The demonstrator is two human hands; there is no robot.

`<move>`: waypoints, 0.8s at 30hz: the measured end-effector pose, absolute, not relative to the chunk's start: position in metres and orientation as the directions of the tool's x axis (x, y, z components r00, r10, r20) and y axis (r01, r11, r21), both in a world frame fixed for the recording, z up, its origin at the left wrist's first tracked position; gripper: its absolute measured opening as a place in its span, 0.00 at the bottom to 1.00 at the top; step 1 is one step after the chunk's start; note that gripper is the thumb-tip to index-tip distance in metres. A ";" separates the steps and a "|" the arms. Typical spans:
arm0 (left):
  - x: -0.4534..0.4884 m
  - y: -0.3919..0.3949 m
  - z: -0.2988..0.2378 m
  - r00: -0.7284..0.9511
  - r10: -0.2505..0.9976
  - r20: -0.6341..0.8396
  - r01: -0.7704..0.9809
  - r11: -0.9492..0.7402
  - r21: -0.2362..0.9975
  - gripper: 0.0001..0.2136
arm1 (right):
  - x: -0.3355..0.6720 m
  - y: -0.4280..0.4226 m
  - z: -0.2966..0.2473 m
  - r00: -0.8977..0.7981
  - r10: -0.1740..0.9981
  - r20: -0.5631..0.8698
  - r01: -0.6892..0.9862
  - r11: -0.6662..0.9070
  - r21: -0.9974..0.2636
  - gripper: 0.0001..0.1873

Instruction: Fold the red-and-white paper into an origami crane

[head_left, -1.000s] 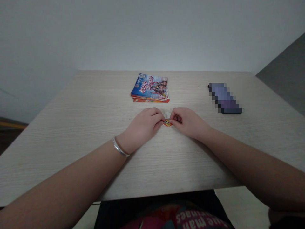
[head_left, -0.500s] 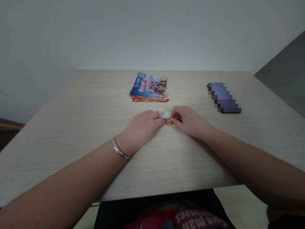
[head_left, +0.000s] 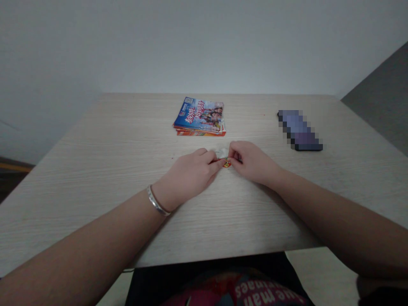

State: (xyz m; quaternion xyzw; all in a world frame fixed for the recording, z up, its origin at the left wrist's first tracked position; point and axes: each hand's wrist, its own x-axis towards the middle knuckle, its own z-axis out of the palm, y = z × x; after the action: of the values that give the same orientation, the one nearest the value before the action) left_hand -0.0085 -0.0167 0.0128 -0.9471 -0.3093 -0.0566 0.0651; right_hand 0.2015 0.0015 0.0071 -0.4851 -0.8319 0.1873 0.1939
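- currently, both hands meet near the middle of the table (head_left: 111,140), forearms laid across its near edge.
- left hand (head_left: 191,174): curled, thumb and forefinger pinching the left side of a small red-and-yellow piece (head_left: 226,164) (folded paper by the look, too small to be sure). bracelet (head_left: 155,203) on that wrist.
- right hand (head_left: 251,163): also curled, its fingertips nipping the same piece from the right. the piece sits between the two pinches, at or just above the tabletop.
- a white bit (head_left: 223,153) shows just behind the fingertips; cannot tell whether it belongs to the piece.
- risk, as judged: the piece is tiny and mostly covered by fingertips, so opposing pulls could tear it, or one pinch could slip and let it drop onto the wood.
- second risk: uneven pressure from the two sides could crush it or crease it crooked.
- stack of printed leaflets (head_left: 200,122) lies well beyond the hands and a dark blurred object (head_left: 301,131) lies off to the right, both probably too far to be knocked.
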 end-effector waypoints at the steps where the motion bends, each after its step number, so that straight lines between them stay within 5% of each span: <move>1: -0.008 -0.017 0.013 0.795 0.588 0.149 0.603 -0.794 -0.078 0.15 | 0.203 0.002 0.006 -0.445 0.885 0.135 0.731 0.446 -0.517 0.06; 4: -0.008 -0.017 0.014 0.755 0.636 0.161 0.648 -0.761 -0.033 0.14 | 0.208 0.001 0.004 -0.463 0.876 0.135 0.697 0.454 -0.556 0.04; 11: -0.008 -0.015 0.013 0.745 0.652 0.138 0.659 -0.752 -0.007 0.11 | 0.213 -0.003 0.000 -0.594 0.763 0.255 0.644 0.640 -0.419 0.05; 24: -0.010 -0.013 0.009 0.728 0.648 0.223 0.648 -0.757 0.084 0.13 | 0.199 -0.001 0.010 -0.464 0.883 0.070 0.808 0.454 -0.376 0.09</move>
State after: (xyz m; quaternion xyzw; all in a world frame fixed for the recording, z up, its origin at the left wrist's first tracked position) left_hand -0.0098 -0.0134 0.0086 -0.9296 -0.3486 -0.1201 0.0001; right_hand 0.1989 -0.0008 0.0101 -0.5013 -0.8430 0.1466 0.1287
